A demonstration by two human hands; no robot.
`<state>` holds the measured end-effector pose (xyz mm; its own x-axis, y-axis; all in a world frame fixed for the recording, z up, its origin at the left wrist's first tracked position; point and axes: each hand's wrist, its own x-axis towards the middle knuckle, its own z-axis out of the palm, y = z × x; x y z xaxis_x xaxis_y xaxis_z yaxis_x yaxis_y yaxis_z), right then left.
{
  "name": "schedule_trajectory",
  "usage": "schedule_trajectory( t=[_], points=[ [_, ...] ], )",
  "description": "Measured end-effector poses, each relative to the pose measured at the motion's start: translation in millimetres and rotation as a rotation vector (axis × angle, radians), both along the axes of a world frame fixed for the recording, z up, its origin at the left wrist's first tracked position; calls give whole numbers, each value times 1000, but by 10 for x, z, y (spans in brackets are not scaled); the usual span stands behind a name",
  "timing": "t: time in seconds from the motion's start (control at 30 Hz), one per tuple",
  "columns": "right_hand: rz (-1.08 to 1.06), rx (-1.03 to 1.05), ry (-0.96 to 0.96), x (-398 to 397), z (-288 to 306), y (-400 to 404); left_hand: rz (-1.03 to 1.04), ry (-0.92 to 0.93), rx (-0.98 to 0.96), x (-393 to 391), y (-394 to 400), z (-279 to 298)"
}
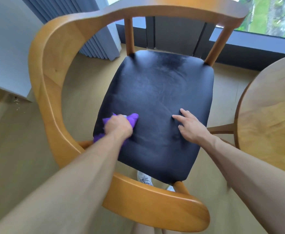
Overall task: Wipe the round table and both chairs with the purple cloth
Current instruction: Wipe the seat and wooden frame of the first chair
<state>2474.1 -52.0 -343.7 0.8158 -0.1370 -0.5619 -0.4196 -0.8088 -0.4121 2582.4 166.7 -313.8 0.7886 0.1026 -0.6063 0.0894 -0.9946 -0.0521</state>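
Both forearms reached in from the bottom edge toward the chair (42,78). Left hand (119,126) was closed over the purple cloth (133,119), pressing it onto the seat (155,92) near its left edge; hand and cloth were motion-blurred, so the exact finger grip was unclear. Cloth stuck out past the knuckles to the right and below the wrist to the left. Right hand (191,126) held nothing, fingers spread and flat on the seat, fingertips denting the dark cushion. Hands were apart, cloth hand left, bare hand right, both on the near half of the seat.

Seat was black, leather-like, faintly streaked toward the back. Curved wooden armrest wrapped around the left side and across the near edge under the left forearm. Round table (270,119), wood, sat just beside the chair on the right, only partly in frame. A grey shoe (144,179) showed on the floor below the seat's near edge. Grey curtain (94,38) hung beyond the chair at upper left, window (271,16) at upper right.
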Motion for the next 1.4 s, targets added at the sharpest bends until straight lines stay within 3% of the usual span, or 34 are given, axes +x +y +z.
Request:
schedule_trajectory(
  t=[0.17,0.3,0.4,0.57,0.67,0.73,0.83,0.9,1.0,1.1,1.17,1.2,1.27,1.4],
  points=[
    [-176,201,-87,0,68,-90,-134,183,-111,-928,-866,-1],
    [-425,416,-89,-39,149,-238,-43,334,-424,-1249,-1250,30],
    [-601,528,-105,-105,219,-335,-138,286,-583,-1081,-1271,182],
    [-589,413,-215,-111,243,-405,-305,-7,-618,-70,-825,412],
    [-585,312,-241,-41,201,-278,-419,-69,-637,382,-619,389],
    [-558,235,-255,56,174,-194,-532,-165,-585,453,-535,224],
    [-527,127,-260,245,154,-144,-695,-245,-336,319,-467,-149],
    [-545,68,-254,353,128,-138,-652,-325,-256,204,-499,-339],
    [-581,-30,-260,501,98,-164,-585,-396,-327,71,-628,-424],
    [-661,-104,-219,614,89,-168,-975,-426,-485,142,-536,-456],
    [-696,-156,-190,680,91,-164,-1257,-354,-532,573,-540,-416],
    [-708,-176,-178,712,85,-168,-1302,-349,-517,845,-616,-393],
    [-730,-200,-163,752,52,-199,-1157,-382,-466,1311,-883,-356],
    [-784,-171,-171,752,-7,-257,-615,-368,-454,1475,-1496,-363]
  ],
)
